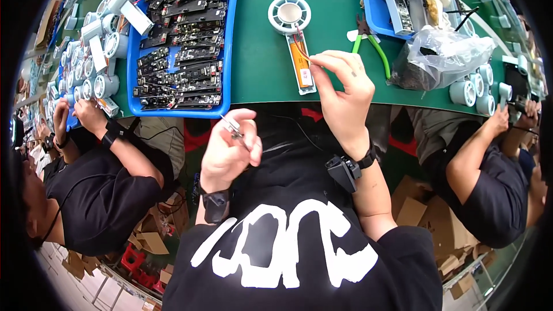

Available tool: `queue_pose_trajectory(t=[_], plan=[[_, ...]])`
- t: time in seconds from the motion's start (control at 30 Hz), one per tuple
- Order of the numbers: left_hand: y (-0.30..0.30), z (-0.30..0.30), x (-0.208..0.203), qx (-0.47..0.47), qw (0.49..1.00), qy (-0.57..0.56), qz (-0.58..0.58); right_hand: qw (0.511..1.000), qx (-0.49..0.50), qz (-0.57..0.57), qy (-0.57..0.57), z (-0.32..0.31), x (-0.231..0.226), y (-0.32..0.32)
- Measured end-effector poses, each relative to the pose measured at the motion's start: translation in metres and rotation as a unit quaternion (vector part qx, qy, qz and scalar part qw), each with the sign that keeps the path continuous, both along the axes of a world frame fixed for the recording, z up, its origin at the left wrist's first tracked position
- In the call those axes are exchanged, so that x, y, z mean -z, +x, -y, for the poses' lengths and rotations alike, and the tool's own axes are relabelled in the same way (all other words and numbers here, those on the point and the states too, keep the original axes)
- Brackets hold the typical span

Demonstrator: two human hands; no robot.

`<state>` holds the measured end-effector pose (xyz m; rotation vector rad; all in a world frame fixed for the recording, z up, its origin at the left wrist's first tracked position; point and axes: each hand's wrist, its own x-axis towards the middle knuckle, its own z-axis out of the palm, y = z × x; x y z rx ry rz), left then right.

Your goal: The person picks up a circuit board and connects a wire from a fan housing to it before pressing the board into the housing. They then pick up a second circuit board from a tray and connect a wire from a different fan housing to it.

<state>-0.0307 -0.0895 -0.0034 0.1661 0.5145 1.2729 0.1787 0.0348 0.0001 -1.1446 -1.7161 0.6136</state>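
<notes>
A pale blue handheld fan body [290,15] lies on the green table, its round head away from me and its opened handle toward me. An orange battery [300,60] sits in the handle, and thin red wires [298,40] run from it toward the head. Thumb and forefinger of my right hand [345,89] pinch together at the wires beside the battery's right edge. Nearer the table edge, my left hand [227,150] is curled around a small silver metal tool [233,129] with a thin tip; its exact kind is unclear.
On the left, a blue tray [230,52] holds many black circuit boards. Green-handled pliers [368,43] lie to the right of the fan. Further right are a blue bin [374,20], a plastic bag [443,57] and fan parts [464,93]. Co-workers sit on both sides.
</notes>
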Motion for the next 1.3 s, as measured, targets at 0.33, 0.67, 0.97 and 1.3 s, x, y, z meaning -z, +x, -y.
queue_pose_trajectory(t=[0.33, 0.67, 0.97, 1.3], plan=[[0.016, -0.03, -0.011, 0.175, 0.971, 0.037, -0.157, 0.977, -0.055, 0.152, 0.138, 0.0, 0.002, -0.005], [0.036, -0.047, -0.01, 0.1, 0.956, 0.062, -0.268, 0.976, -0.045, 0.123, 0.174, -0.006, 0.001, -0.015], [0.04, -0.08, -0.006, -0.017, 0.835, 0.074, -0.545, 0.996, -0.069, 0.006, 0.05, -0.024, 0.003, -0.023], [0.032, -0.105, -0.009, -0.071, 0.917, 0.001, -0.393, 0.976, -0.152, 0.057, 0.147, -0.047, -0.001, -0.02]])
